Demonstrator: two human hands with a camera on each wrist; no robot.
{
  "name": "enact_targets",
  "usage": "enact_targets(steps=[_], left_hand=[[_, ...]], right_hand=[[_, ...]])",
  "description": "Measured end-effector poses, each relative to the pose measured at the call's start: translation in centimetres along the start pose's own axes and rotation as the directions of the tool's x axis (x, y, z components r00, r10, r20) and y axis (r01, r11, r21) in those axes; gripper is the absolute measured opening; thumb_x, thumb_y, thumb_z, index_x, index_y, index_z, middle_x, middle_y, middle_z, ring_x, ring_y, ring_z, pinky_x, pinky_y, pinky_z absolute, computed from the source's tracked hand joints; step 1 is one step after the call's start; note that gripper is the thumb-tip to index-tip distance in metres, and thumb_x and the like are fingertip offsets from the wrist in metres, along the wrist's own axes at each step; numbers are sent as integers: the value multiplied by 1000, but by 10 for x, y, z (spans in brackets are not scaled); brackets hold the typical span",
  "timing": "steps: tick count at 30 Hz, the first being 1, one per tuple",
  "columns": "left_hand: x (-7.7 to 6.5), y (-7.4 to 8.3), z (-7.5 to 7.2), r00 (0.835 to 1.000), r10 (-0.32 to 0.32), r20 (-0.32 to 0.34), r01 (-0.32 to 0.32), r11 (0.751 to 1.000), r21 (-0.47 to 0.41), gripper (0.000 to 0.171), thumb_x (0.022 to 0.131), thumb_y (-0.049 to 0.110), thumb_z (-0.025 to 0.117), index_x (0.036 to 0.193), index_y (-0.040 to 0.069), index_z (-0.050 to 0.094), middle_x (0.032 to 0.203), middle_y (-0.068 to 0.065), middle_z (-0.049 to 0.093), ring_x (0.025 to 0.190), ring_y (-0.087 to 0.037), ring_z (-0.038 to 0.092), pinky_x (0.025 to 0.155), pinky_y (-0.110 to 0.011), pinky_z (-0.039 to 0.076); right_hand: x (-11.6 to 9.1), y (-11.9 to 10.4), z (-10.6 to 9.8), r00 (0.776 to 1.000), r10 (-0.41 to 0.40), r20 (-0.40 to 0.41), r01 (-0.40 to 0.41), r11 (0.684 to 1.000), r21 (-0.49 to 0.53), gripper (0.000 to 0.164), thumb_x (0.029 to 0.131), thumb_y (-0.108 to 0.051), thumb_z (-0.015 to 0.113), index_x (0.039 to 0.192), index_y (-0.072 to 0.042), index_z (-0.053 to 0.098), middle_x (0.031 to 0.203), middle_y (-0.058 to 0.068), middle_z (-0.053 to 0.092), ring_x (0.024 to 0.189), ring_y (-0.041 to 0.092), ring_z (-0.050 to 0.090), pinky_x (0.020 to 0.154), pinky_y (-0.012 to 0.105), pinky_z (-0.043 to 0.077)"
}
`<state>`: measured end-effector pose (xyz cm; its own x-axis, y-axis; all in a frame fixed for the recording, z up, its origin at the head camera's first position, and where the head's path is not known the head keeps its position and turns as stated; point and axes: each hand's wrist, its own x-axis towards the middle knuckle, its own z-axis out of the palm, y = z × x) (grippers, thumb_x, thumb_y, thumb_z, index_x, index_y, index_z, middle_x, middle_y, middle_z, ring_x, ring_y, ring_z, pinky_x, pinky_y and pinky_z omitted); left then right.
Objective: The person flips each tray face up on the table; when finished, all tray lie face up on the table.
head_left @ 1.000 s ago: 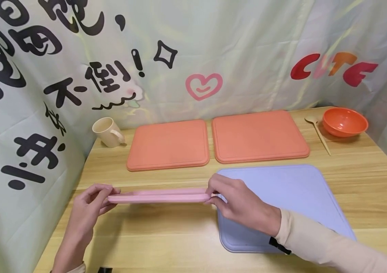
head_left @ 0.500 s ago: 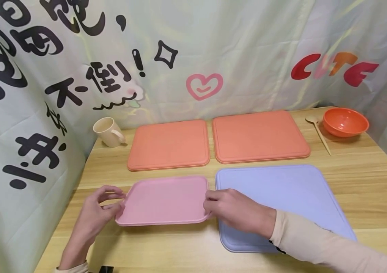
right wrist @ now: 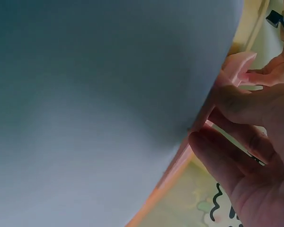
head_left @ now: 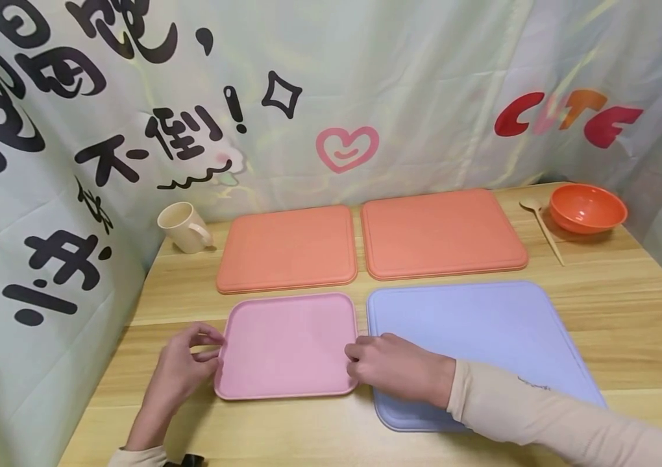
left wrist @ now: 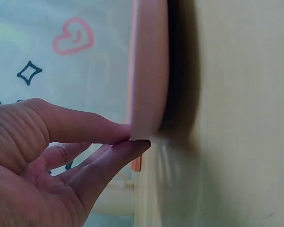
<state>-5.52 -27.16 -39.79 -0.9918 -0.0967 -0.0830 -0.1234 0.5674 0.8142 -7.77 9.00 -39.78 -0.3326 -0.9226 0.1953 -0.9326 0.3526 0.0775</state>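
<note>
Pink tray (head_left: 285,347): face up, long axis left to right; left hand (head_left: 183,362) and right hand (head_left: 396,366), fingers (left wrist: 111,165) pinching opposite short ends.

It's perhaps a booth (printed curtain (head_left: 424,97), wooden table (head_left: 629,324)).

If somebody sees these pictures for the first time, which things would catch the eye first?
Probably the pink tray, between the person's left grip and right grip. Next, the large lavender board to the tray's right, and the bright orange-red bowl at the back right of the table.
</note>
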Motion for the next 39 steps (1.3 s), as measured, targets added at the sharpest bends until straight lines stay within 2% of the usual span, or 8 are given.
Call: enact_targets(steps=[6,11,18,21,27,32,34,39], left_hand=[[-2,5,5,999,32,11,-33,993,116,36,77,-15,76,109,-4,67,109,-24,70,99,-38,71,80,-33,60],[-9,24,10,991,124,49,-132,953,271,50,81,-1,81,127,-7,63,128,-27,64,116,-44,63,90,-41,56],[-15,58,40,961,239,140,-248,968,49,47,85,-4,78,128,-11,62,126,-28,64,108,-42,67,89,-44,57],[-14,69,55,943,246,223,-244,969,-39,46,87,-3,76,130,-10,61,128,-27,63,109,-41,67,91,-42,57],[-10,84,86,869,317,381,-278,948,-155,48,92,4,72,134,-11,56,128,-30,62,110,-41,67,94,-41,56],[-8,98,110,854,253,454,-175,963,-207,54,96,15,71,141,-6,52,137,-26,58,119,-39,63,99,-42,53],[-7,103,118,851,224,475,-124,965,-232,57,96,18,70,144,-5,50,140,-25,55,122,-38,61,102,-44,51],[-3,112,138,838,178,515,-59,969,-239,64,96,25,69,148,-3,45,143,-21,55,127,-35,57,108,-48,45]], right_hand=[[-4,2,0,1000,21,3,-21,998,65,11,84,-6,80,83,-16,75,85,-6,59,77,9,58,57,21,52],[-14,8,-8,996,72,-53,-60,977,204,13,84,-7,81,92,-13,74,99,-2,65,93,13,63,75,25,56],[-47,22,-27,961,273,-40,-258,939,226,40,82,-18,86,114,-1,70,119,11,65,110,27,64,89,41,57],[-67,30,-33,923,383,-48,-363,904,224,46,80,-19,87,118,0,69,122,14,65,112,31,63,90,47,56],[-107,45,-41,833,547,-85,-524,828,199,57,76,-22,90,121,5,66,124,21,63,113,38,61,88,55,54],[-137,58,-44,762,634,-134,-609,771,186,66,71,-23,93,120,10,64,119,28,63,105,45,63,86,60,52],[-148,61,-46,715,691,-110,-665,720,200,69,70,-25,93,120,12,63,118,30,63,104,47,62,86,62,51],[-171,69,-47,564,824,53,-808,538,238,77,74,-29,91,125,18,56,120,40,57,108,55,56,88,67,46]])
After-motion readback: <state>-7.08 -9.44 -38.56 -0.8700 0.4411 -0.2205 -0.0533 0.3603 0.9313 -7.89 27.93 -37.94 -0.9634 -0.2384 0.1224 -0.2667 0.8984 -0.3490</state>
